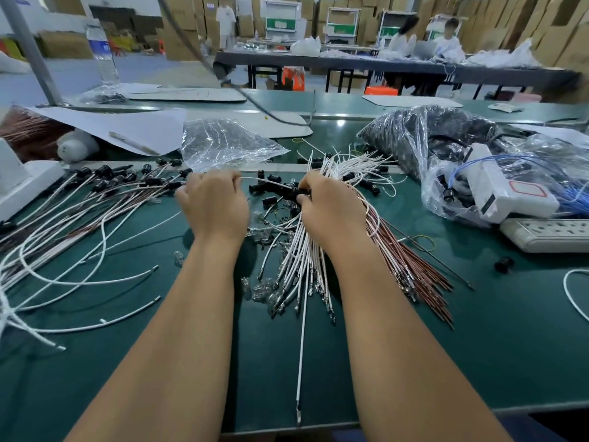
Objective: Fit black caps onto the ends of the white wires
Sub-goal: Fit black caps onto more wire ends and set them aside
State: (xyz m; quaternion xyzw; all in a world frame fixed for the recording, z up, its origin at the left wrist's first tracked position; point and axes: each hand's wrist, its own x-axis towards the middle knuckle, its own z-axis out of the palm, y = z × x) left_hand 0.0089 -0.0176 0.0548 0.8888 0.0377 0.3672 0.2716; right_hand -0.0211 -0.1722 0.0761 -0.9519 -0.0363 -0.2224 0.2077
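Note:
My left hand (213,204) pinches one white wire (267,181) that stretches right toward my right hand (331,207). My right hand pinches a black cap (292,192) at that wire's end and rests on a bundle of white and brown wires (306,260). Loose black caps (271,200) lie on the green mat between my hands. To the left spreads a heap of white wires with black caps on their ends (105,183). Small clear bulbs (263,290) lie near the bundle's lower ends.
A clear bag of black caps (223,143) lies behind my hands. A large plastic bag with dark parts (424,135) and a white box (497,183) sits right, with a power strip (548,234) in front. A water bottle (103,59) stands far left. People work at a far table.

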